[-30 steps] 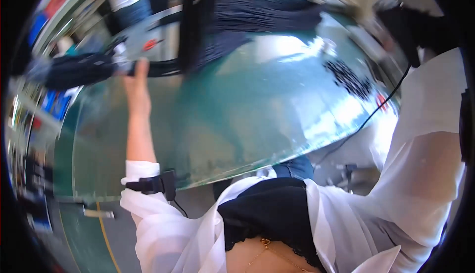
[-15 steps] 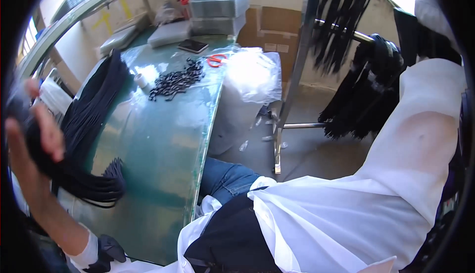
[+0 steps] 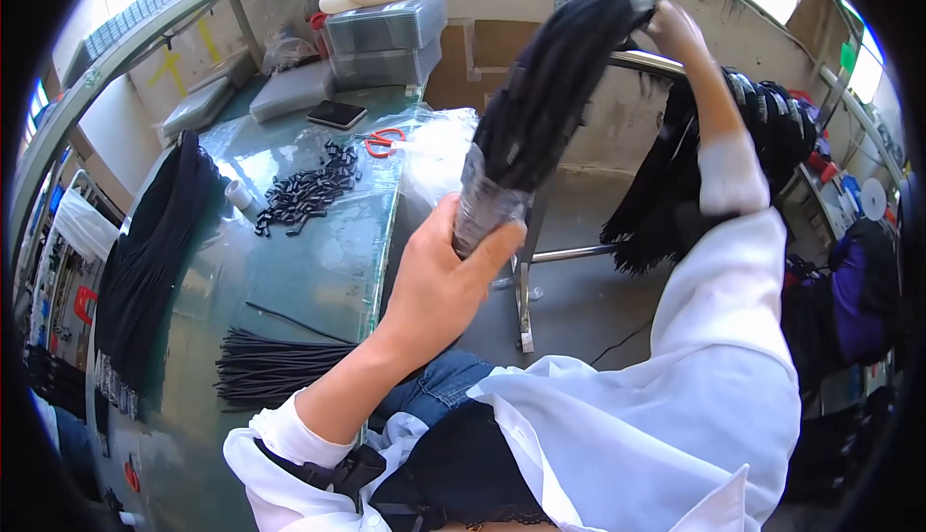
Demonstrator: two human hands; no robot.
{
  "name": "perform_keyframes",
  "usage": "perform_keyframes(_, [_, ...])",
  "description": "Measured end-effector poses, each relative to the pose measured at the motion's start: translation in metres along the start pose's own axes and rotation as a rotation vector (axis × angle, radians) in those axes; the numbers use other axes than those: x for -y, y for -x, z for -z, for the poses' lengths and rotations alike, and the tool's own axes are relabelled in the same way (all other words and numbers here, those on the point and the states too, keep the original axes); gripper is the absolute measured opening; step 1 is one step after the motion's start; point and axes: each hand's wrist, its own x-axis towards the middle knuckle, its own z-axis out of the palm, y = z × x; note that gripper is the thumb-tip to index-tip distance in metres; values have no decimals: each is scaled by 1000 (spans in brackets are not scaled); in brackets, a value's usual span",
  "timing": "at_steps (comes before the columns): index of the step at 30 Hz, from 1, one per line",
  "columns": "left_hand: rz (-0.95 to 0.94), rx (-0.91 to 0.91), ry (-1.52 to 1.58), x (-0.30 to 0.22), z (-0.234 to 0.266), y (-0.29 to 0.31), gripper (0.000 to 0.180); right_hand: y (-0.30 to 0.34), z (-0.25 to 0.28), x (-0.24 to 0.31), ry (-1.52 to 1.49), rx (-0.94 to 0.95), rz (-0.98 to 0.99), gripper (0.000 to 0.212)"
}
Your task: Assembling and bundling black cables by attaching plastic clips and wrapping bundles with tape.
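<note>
A long bundle of black cords [image 3: 550, 83] slants across the space in front of the metal rack. My left hand [image 3: 434, 281] is closed around its lower end, which is wrapped in clear plastic. At the bundle's upper end, by a pale, shiny band, is my right hand [image 3: 675, 35]. Its fingers are blurred and partly hidden, so whether it grips the bundle or the rack cannot be made out. Beneath my left forearm, another bunch of black cords [image 3: 275, 366] lies on the green glass-topped table [image 3: 304, 286].
Along the table's left side lies a longer bundle of black cords [image 3: 159, 262]. Small black pieces [image 3: 309, 190] form a pile near a white spool [image 3: 237, 194], red-handled scissors [image 3: 384, 143] and a phone [image 3: 337, 114]. More black bundles [image 3: 762, 127] hang on the rack rail [image 3: 648, 61].
My left hand has come from the far left to the middle and now holds a bundle. The cords near it have been laid on the table. My right arm has swung inward to the rack.
</note>
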Motion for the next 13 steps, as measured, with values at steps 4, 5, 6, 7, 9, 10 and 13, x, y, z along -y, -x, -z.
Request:
perform_keyframes(4, [-161,171,-144,35,-42,-2,38,138,105,46,-1395,303,-1001,42])
perform_keyframes(5, [-245,134,-267,45,-47,-3,39,151,103,80,-1724,313,-1015,43])
perform_keyframes(6, [-244,150,-251,50,-55,-1,39,155,101,92,-1703,308,-1029,43])
perform_keyframes(7, [-327,192,-383,55,-62,0,44,160,95,103,-1727,229,-950,46])
perform_keyframes(9, [-503,267,-653,62,-72,2,53,170,87,113,-1771,70,-774,52])
perform_keyframes(10, [-497,265,-645,67,-66,1,53,167,86,102,-1766,81,-777,52])
perform_keyframes(13, [-692,265,-1000,94,-4,5,73,144,87,39,-1654,83,-642,60])
